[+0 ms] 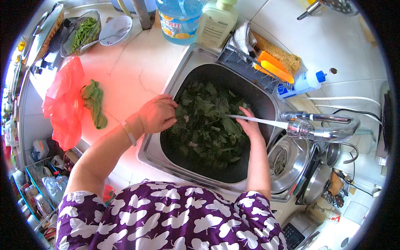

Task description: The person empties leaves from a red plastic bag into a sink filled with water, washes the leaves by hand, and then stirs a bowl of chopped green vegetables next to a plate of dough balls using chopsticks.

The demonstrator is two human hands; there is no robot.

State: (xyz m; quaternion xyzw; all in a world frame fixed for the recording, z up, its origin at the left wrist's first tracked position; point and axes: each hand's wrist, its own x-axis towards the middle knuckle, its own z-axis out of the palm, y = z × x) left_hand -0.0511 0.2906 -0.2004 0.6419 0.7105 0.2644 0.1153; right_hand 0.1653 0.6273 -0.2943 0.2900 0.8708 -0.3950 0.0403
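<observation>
Dark leafy greens fill much of the stainless-steel sink basin. Water streams from the chrome faucet onto them. My left hand is over the basin's left rim, fingers bent beside the leaves; whether it pinches anything is not clear. My right hand is at the basin's right side, thumb and fingers spread against the leaves, close to the stream. A crumpled green cloth lies on the counter left of the sink, against a red plastic bag.
Behind the sink stand a blue jug, a pale green pump bottle and a wire rack with sponges. A glass dish of green beans and a white bowl sit back left. Metal basins are at right.
</observation>
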